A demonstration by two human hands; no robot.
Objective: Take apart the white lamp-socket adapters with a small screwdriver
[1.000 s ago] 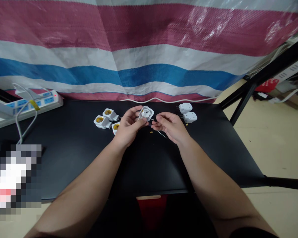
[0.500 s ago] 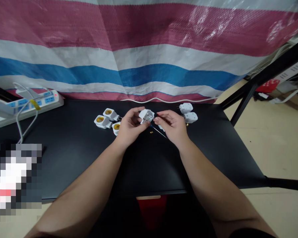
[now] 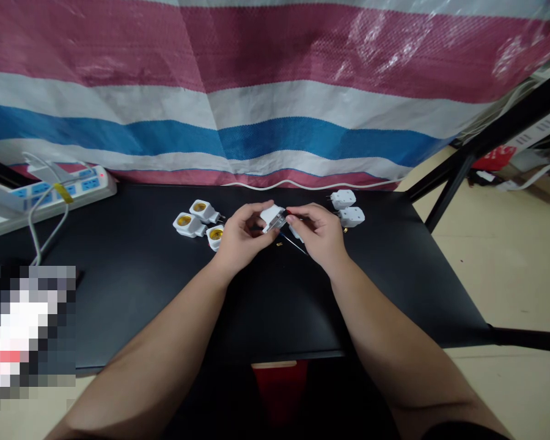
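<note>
- The left hand [image 3: 242, 239] sat at the middle of the black table, just above the near row of parts, with its fingers curled together and clamped on a white plastic plug housing [image 3: 272, 219].
- The housing was held in the air at the centre of the frame, tilted, with a small metal part showing at its right end.
- The right hand [image 3: 318, 236] was close beside it, its fingers [image 3: 302, 215] drawn together in a pinch against the housing's right end. A small red-tipped piece showed at the fingertips, but what they gripped was too small and hidden to tell.
- A white piece [image 3: 296, 232] showed under the right hand.
- A thin blue-and-metal shaft [image 3: 293, 243] ran below the gap between the hands; whether the right hand touched it could not be told.
- A tiny brass part [image 3: 279, 244] lay on the table just below the housing.
- Three white lampholder adapters with yellow centres [image 3: 189, 224] lay left of the left hand.
- Two white plug adapters [image 3: 351, 216] lay right of the right hand, with another brass bit [image 3: 345, 230] beside them.
- A white power strip [image 3: 50, 197], with a grey cable [image 3: 41, 226], lay at the upper left of the black table [image 3: 119, 275].
- A striped pink, white and blue tarpaulin [image 3: 211, 91] hung behind the table.
</note>
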